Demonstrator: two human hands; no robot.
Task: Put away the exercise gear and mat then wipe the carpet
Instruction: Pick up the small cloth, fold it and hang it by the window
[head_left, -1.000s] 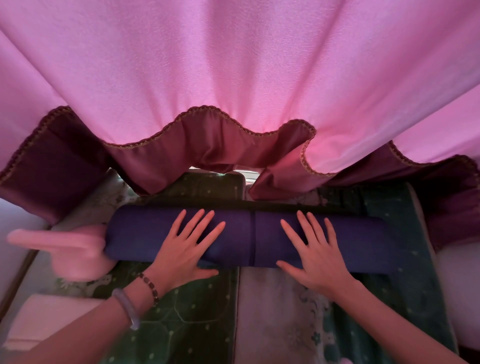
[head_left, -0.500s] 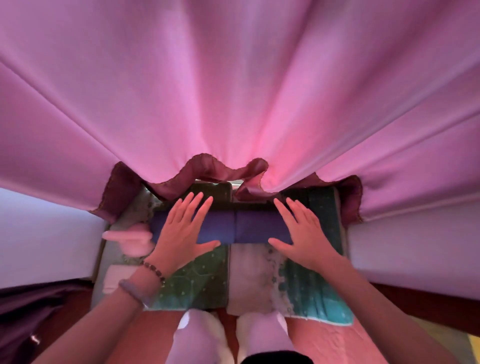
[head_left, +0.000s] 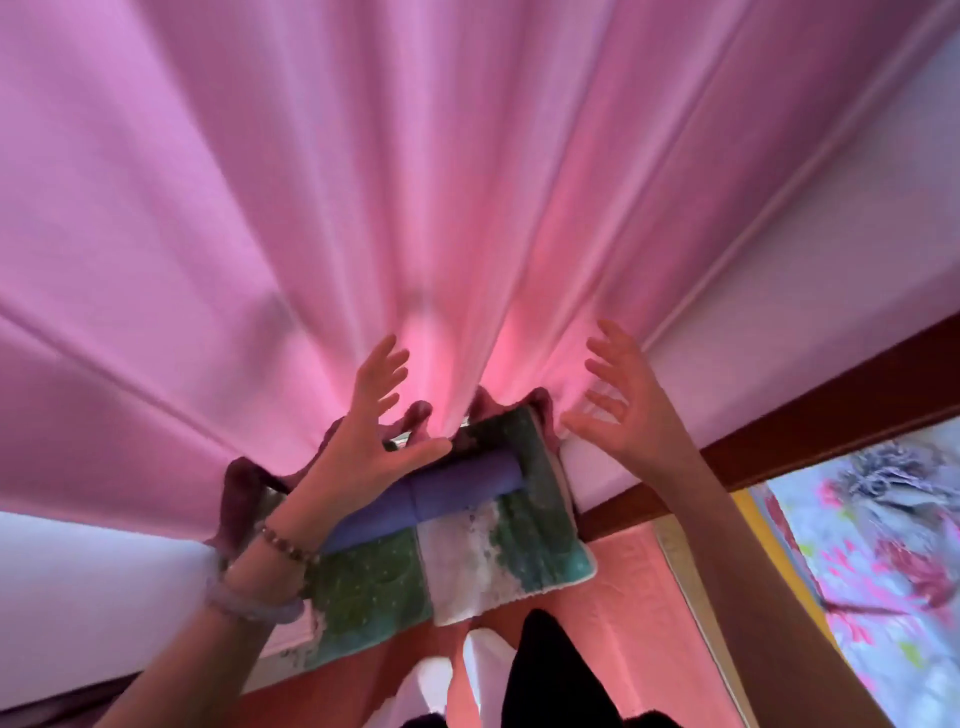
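The rolled purple mat (head_left: 441, 493) lies across a green and white patterned rug (head_left: 498, 556) at the foot of a pink curtain (head_left: 415, 208). My left hand (head_left: 374, 431) is raised above the mat's left part with fingers spread, holding nothing; beaded bracelets ring its wrist. Off to the right of the mat, my right hand (head_left: 618, 410) is lifted too, fingers apart and empty. Neither hand touches the mat. The mat's left end is hidden behind my left forearm.
The curtain's dark hem (head_left: 244, 488) bunches just behind the mat. White wall panels (head_left: 78, 582) flank the gap. A dark wooden frame (head_left: 805, 441) and a floral bedspread (head_left: 883, 545) lie at right. My legs (head_left: 545, 675) stand on the pink floor (head_left: 623, 587).
Both hands have lifted off the rolled mat and now hover apart above it. The view has pulled back and tilted, so the mat looks smaller and the bedspread has come into view.
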